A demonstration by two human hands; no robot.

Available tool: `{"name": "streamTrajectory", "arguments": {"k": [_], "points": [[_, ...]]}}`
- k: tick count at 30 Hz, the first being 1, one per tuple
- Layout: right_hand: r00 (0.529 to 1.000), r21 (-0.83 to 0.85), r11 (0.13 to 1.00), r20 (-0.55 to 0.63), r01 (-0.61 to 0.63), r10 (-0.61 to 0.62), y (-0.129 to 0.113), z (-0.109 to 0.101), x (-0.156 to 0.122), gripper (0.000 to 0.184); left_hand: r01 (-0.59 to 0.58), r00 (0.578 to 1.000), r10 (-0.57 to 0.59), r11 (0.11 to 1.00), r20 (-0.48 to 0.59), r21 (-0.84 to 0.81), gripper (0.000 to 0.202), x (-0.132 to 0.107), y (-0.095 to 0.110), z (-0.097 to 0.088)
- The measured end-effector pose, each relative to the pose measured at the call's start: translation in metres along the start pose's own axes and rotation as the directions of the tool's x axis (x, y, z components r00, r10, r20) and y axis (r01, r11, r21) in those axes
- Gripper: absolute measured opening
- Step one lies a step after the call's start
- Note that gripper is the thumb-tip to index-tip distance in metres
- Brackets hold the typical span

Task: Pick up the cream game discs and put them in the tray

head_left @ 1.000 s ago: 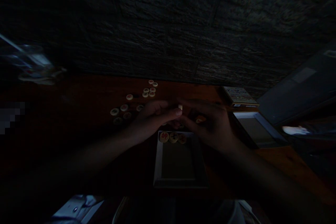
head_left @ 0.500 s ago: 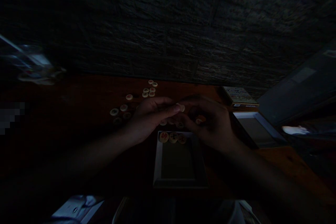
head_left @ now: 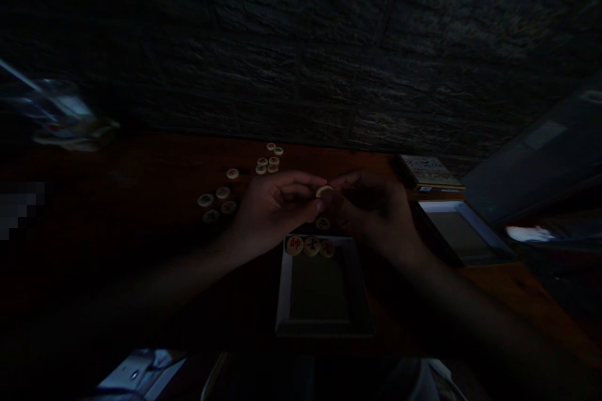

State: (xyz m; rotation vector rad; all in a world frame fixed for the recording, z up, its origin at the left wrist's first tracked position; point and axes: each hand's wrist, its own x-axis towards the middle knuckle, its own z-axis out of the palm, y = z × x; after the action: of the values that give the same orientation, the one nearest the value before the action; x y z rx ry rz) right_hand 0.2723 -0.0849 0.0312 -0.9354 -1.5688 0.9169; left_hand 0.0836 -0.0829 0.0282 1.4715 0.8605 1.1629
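The scene is very dim. My left hand and my right hand meet above the wooden table, and both pinch one pale round game piece between their fingertips. Just below the hands lies a shallow rectangular box with a pale rim. Three round pieces marked with characters sit in a row along the box's far end. Several more loose round pieces lie scattered on the table to the left of my left hand, with a smaller cluster farther back.
A dark textured wall rises behind the table. At the right stand a second open box and a printed lid or board. Clear plastic clutter lies at the far left. Pale items show at the near edge.
Both hands have closed in on each other, and the pale piece now sits pinched between the fingertips of both. The pieces in the box have stayed put.
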Motion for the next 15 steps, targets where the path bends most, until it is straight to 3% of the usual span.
{"name": "streamTrajectory", "arguments": {"k": [11,15], "points": [[0.978,0.118,0.971,-0.003,-0.207,0.209,-0.0045,0.0010,0.0006,0.037,-0.054,0.999,0.054,0.998,0.003,-0.018,0.028,0.0021,-0.0028,-0.0012],[0.978,0.104,0.973,0.012,-0.208,0.208,-0.0037,-0.0003,0.0007,0.037,-0.074,0.997,0.074,0.997,0.021,-0.020,0.026,0.0018,-0.0024,-0.0025]]}}
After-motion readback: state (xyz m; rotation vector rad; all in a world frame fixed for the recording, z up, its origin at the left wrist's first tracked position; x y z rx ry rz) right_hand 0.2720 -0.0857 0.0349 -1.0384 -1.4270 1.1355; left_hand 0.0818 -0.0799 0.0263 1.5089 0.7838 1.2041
